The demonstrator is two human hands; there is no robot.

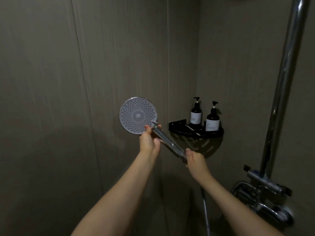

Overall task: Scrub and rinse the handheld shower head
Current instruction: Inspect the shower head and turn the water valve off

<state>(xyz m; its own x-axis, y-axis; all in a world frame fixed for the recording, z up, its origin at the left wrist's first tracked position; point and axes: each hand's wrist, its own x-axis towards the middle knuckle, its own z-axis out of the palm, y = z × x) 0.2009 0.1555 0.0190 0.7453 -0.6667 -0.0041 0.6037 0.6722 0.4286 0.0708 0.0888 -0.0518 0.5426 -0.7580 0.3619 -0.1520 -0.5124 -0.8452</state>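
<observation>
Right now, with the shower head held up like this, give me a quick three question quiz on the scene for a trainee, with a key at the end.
1. True or false: the nozzle face of the shower head is turned toward the camera.
2. How many pump bottles stand on the black corner shelf? A) one B) two C) three
3. Fill in: the right hand grips the lower end of the ______, while the left hand holds it up by the neck.

Key
1. True; the dotted round face is plainly visible.
2. B; the left bottle and the right bottle stand side by side.
3. Handle.
</observation>
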